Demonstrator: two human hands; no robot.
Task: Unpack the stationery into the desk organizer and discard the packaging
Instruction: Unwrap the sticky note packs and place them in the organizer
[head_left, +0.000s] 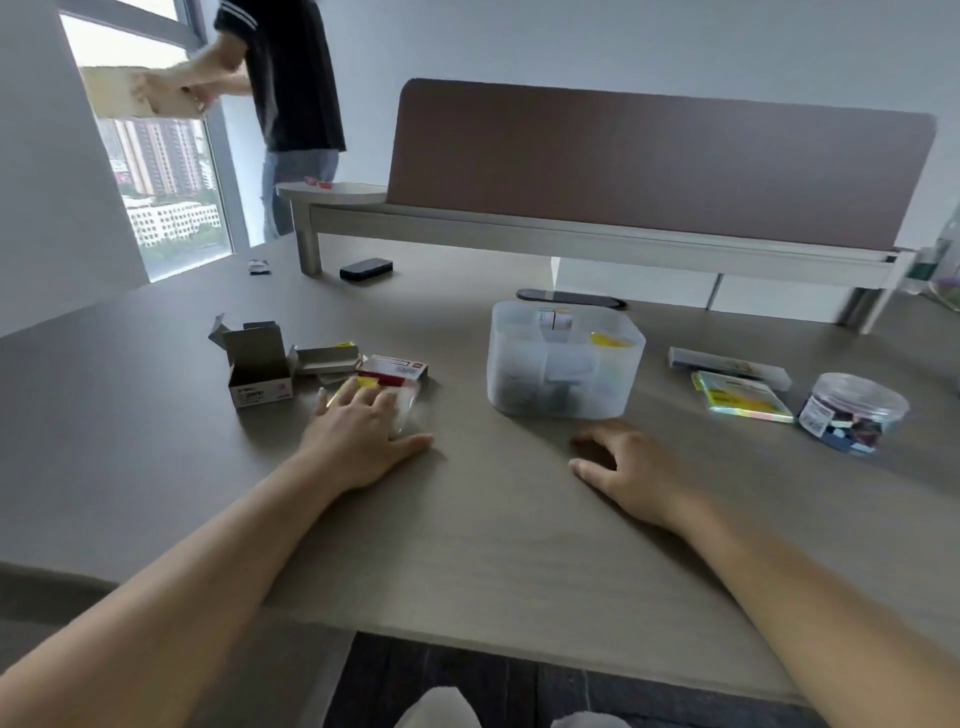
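Observation:
A translucent desk organizer (563, 382) stands mid-desk with several small items inside. My left hand (363, 428) lies flat, fingers straight, on a clear plastic wrapper (410, 410) beside a red-and-white package (395, 370). An opened grey carton (258, 371) and flattened box pieces (327, 358) lie just left of that. My right hand (631, 467) rests on the desk in front of the organizer, fingers loosely curled, holding nothing. To the right lie a long flat box (727, 366), a pad of coloured sticky notes (743, 397) and a round clear tub of clips (852, 413).
A brown partition screen on a raised shelf (597, 239) runs across the back of the desk. A black case (366, 270) and a small packet (258, 266) lie near its left leg. Another person (291, 104) stands by the window at far left, holding a cardboard box.

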